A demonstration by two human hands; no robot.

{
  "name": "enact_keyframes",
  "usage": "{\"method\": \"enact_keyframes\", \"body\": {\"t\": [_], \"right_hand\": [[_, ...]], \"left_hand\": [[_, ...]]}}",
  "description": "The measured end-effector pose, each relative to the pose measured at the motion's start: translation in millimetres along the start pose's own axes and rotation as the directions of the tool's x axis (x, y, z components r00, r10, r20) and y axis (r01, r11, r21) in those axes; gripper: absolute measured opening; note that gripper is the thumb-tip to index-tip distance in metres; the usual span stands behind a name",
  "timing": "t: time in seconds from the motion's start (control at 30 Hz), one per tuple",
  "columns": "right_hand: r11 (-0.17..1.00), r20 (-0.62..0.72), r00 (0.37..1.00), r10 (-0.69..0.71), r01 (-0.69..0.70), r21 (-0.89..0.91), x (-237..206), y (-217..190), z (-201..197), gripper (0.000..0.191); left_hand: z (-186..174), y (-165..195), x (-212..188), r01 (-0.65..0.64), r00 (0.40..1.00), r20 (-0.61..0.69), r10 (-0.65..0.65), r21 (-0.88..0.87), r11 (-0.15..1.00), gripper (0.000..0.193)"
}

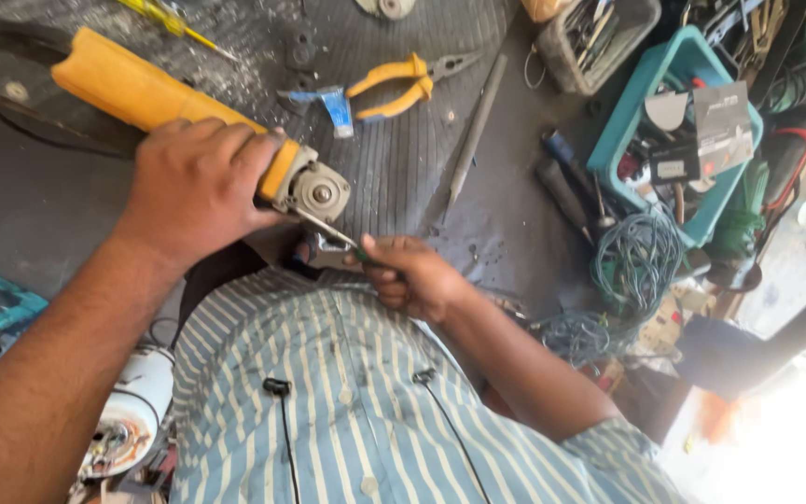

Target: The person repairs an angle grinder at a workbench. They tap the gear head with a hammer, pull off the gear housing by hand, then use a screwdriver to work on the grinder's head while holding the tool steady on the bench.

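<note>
Yellow pliers (pixel 403 82) & metal file (pixel 476 126) lie beyond grinder (pixel 179 117) w/ screwdriver (pixel 328 229).

Yellow-handled pliers (pixel 401 84) and a long grey metal file (pixel 475 126) are laid on the ribbed black rubber mat (pixel 394 177). A teal plastic crate (pixel 673 140) and coiled green wire (pixel 641 261) are seen at its right edge.

Dark ribbed rubber mat (pixel 394 159) over grey floor (pixel 30 205); strong daylight, possibly a doorway, lower right.
</note>
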State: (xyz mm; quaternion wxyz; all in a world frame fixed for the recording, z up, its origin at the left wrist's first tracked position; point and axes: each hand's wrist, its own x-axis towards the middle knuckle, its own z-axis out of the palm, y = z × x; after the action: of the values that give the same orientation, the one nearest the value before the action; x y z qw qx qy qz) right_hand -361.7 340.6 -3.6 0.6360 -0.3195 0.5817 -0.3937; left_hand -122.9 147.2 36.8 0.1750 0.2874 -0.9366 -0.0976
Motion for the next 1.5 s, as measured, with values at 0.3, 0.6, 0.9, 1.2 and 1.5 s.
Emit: {"method": "enact_keyframes", "body": {"t": [0.3,0.6,0.9,1.2,1.5], "right_hand": [[0.042,0.250,0.685,-0.685,0.380,-0.924,1,-31,18,0.027],[0.861,-0.116,0.988,-0.100,0.028,-0.507,9,-25,19,0.037],[0.901,0.114,0.991,0.075,-0.018,-0.434,1,-18,-3,0.033],[0.996,-0.279,0.956,0.090,-0.087,0.024,-39,20,-7,0.036],[0.974,-0.591,0.806,-0.031,-0.108,-0.198,44,-32,42,0.042]], "left_hand": [[-2,-2,3,0.008,1.000,0.007,-0.008,-0.009,1.000,0.078],[2,-3,-1,-0.005,1.000,0.023,0.005,0.003,1.000,0.082],[-29,-19,22,-0.196,0.948,0.265,0.175,0.054,0.979,0.082],[-22,-40,82,-0.505,0.764,0.551,0.336,0.185,0.843,0.066],[-38,-44,42,-0.473,0.856,0.227,0.465,-0.020,0.881,0.056]]}}
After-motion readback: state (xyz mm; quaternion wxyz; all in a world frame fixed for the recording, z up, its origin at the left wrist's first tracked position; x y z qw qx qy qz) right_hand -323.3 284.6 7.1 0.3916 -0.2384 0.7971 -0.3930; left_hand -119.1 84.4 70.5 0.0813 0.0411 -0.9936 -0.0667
